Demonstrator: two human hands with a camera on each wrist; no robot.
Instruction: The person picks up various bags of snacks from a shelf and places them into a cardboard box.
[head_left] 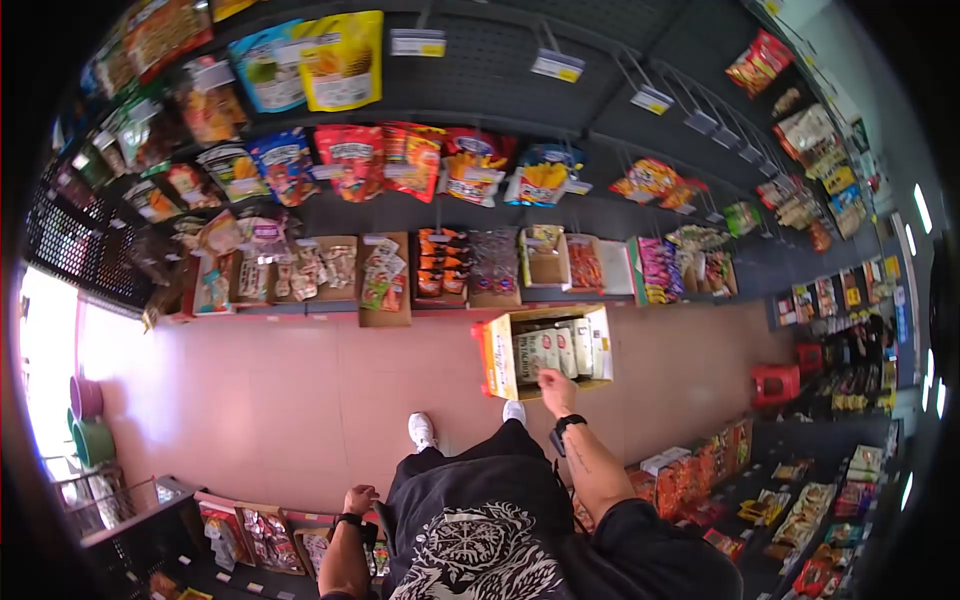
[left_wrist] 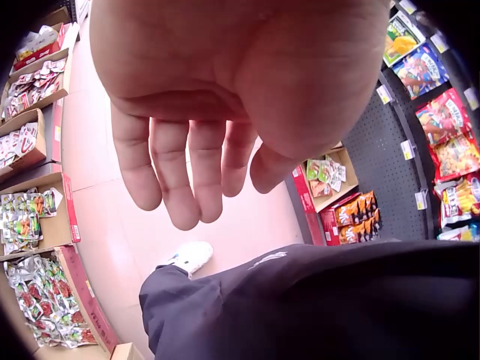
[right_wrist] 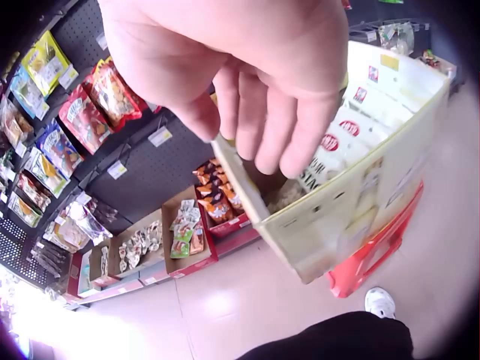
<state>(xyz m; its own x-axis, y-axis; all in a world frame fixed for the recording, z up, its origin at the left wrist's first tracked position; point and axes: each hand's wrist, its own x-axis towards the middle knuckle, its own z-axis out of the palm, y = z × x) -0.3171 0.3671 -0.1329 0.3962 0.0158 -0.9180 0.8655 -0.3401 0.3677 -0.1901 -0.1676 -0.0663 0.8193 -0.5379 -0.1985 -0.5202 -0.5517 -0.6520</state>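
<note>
Reaching forward and down, the right hand [head_left: 552, 385] hangs over the open top of a cardboard box [head_left: 495, 358] that sits in the aisle just ahead of the person's feet. From the right wrist, its fingers [right_wrist: 298, 139] are close together and slightly bent, their tips at the near rim of the box [right_wrist: 337, 217] and in front of the white packets [right_wrist: 352, 124]. They grip nothing, and whether they touch a packet cannot be told. The left hand [head_left: 358, 498] is well apart from the box, low at the person's side by the near shelf. Seen from its own wrist, the left hand [left_wrist: 202, 97] is loose, with the fingers [left_wrist: 187, 176] straight, pointing down and empty.

The packets [head_left: 552, 350] stand upright in a row and fill the far half of the box, while the end nearer the hand looks bare. Something red [right_wrist: 375, 255] shows directly under the box. Along the bottom of the far shelves [head_left: 450, 215], open trays [head_left: 385, 285] hold small bags, and more trays [left_wrist: 34, 217] of bags line the low shelf by the left hand.

Pale floor [head_left: 280, 400] runs wide and bare to the left of the box. To the right stands a red basket [head_left: 775, 383], near the dark racks. One white shoe [head_left: 422, 430] is planted between the two hands.
</note>
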